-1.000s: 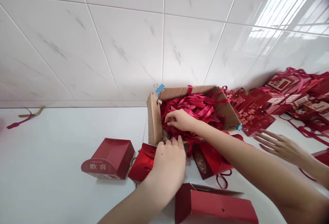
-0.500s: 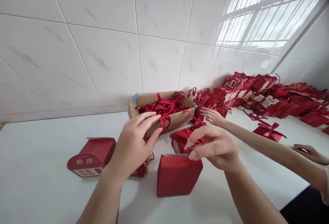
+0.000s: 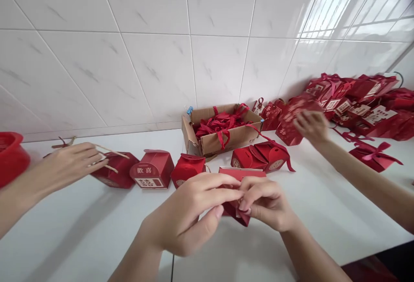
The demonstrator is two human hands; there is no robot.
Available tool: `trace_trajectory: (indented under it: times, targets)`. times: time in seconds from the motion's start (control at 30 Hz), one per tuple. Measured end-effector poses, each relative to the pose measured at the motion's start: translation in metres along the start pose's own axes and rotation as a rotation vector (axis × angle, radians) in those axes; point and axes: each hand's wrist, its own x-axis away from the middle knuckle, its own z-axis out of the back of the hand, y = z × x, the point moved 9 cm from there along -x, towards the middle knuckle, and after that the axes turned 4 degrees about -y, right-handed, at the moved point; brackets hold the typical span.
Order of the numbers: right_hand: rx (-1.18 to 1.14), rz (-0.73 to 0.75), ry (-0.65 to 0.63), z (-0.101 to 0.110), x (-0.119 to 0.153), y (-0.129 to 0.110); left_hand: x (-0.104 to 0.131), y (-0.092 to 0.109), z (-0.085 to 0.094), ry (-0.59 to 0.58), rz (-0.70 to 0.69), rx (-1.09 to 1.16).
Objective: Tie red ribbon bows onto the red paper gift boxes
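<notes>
In the head view, my right hand point(image 3: 268, 202) pinches a small folded red piece point(image 3: 244, 219); its kind is partly hidden by the fingers. My left hand point(image 3: 197, 211) reaches in from the left with fingers stretched out, their tips meeting the right fingertips and the thumb apart. Just behind both hands stands a red gift box point(image 3: 242, 172), mostly covered by them. Beyond it lies a red box with a ribbon point(image 3: 261, 156). To the left of these is another red gift box point(image 3: 189, 167).
A cardboard box point(image 3: 231, 141) of red ribbons stands against the tiled wall. At left, another person's hand point(image 3: 76, 161) holds beige cord over a dark red box point(image 3: 118, 172); another hand point(image 3: 312, 126) touches a red box point(image 3: 291, 122). Finished-looking boxes point(image 3: 365, 105) pile up right. A red basket point(image 3: 11, 157) sits far left.
My hands have come together in front of the red box, the left moving right. The view has shifted left, bringing in another person's hand. The hand on the right now reaches a red box.
</notes>
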Motion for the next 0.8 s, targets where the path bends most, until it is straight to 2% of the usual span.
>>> trace_trajectory:
  times: [0.1, 0.2, 0.33, 0.4, 0.67, 0.8]
  targets:
    - [-0.021, -0.034, 0.032, 0.000, 0.010, 0.018, 0.007, -0.016, -0.006, 0.065, 0.038, -0.038]
    - [-0.037, -0.044, 0.088, -0.003, 0.020, 0.026, 0.014, -0.024, -0.011, 0.148, -0.009, -0.003]
    - [-0.049, -0.116, 0.120, -0.005, 0.039, 0.032, 0.020, -0.031, -0.031, 0.109, -0.010, 0.081]
    - [-0.021, -0.131, 0.134, -0.003, 0.047, 0.033, 0.023, -0.034, -0.040, 0.127, 0.002, 0.090]
    - [0.059, -0.203, 0.030, 0.006, 0.048, 0.051, 0.040, -0.058, -0.058, 0.397, 0.017, 0.075]
    - [0.173, -0.082, 0.018, 0.006, 0.052, 0.049, 0.051, -0.056, -0.065, 0.504, 0.020, -0.025]
